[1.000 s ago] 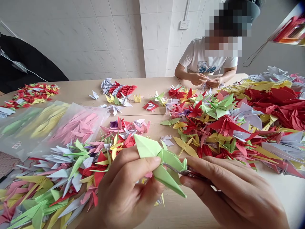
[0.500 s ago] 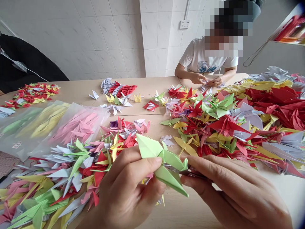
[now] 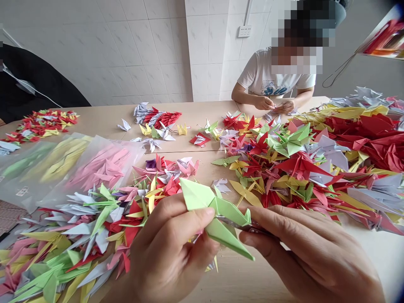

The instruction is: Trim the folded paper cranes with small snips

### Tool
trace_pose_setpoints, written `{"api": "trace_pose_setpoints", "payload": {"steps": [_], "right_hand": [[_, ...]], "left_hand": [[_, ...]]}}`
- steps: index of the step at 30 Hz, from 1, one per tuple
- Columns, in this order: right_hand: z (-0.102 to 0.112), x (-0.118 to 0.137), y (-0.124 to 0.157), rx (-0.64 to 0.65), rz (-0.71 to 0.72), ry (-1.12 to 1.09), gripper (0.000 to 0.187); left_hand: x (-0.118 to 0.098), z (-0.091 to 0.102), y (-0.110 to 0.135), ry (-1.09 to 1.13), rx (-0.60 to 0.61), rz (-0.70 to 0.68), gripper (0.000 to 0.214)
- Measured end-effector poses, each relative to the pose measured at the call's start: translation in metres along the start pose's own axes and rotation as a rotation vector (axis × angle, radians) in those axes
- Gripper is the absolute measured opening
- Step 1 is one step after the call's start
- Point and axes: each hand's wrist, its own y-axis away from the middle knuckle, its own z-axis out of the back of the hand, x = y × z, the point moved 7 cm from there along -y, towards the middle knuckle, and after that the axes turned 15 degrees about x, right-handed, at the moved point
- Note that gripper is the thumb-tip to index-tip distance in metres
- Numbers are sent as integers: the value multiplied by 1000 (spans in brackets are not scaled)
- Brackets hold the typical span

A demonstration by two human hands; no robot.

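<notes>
1. Slightly lower now, the green paper crane's (image 3: 217,219) tail tip dips toward the tabletop (image 3: 240,282).
2. Left hand (image 3: 170,256) pinches its wing; right hand (image 3: 303,252) grips a thin metal tool (image 3: 249,228) at its body.
3. Crane's long axis runs left to right between both hands.

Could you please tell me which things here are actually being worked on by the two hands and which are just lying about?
In hand:
left hand
right hand
green paper crane
thin metal tool, partly hidden

Lying about:
loose crane piles
bagged cranes
table
</notes>
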Motion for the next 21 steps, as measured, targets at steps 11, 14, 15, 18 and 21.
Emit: {"api": "trace_pose_setpoints", "payload": {"steps": [11, 14, 15, 18, 21], "right_hand": [[-1, -1, 1, -29, -18, 3, 11], [-2, -3, 1, -7, -27, -8, 11], [-1, -3, 1, -9, -27, -7, 12], [0, -7, 5, -4, -49, -29, 11], [-2, -16, 11, 66, -133, -94, 12]], "left_hand": [[1, -1, 0, 27, 33, 45, 53], [2, -2, 0, 18, 62, 69, 46], [3, -3, -1, 38, 64, 79, 44], [8, -7, -3, 100, 76, 101, 40], [19, -17, -9, 108, 158, 198, 32]]}}
